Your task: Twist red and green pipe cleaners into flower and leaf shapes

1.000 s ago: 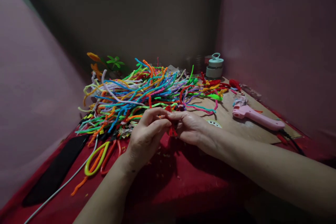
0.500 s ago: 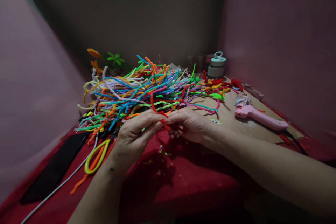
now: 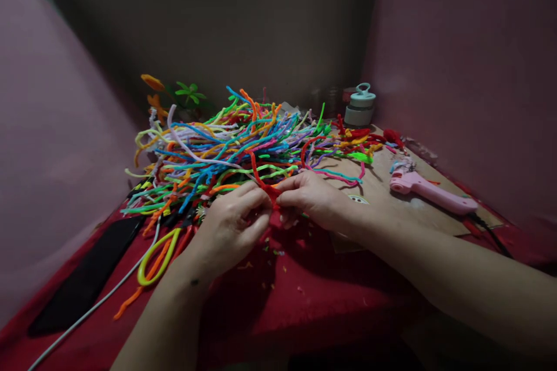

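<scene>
Both hands meet at the middle of the view, above the red cloth. A red pipe cleaner (image 3: 256,171) is pinched between them, its free end rising up and away from the fingers and its middle bent or twisted. My left hand (image 3: 237,217) is closed, thumb and forefinger at the left side of the red piece. From the other side, my right hand (image 3: 307,197) pinches it, fingers curled. Part of the red piece is hidden by the fingertips. Just beyond lies a large heap of coloured pipe cleaners (image 3: 217,145).
A pink glue gun (image 3: 430,192) lies on a brown board (image 3: 378,185) at right. Behind it stands a pale green lidded bottle (image 3: 360,105). At left are a black phone-like slab (image 3: 87,275), a white cable (image 3: 93,307) and a yellow loop handle (image 3: 143,269). Scraps dot the red cloth (image 3: 304,313).
My fingertips have moved slightly apart, showing more of the red pipe cleaner between them. My left hand has turned a little and lowered. The view has shifted slightly.
</scene>
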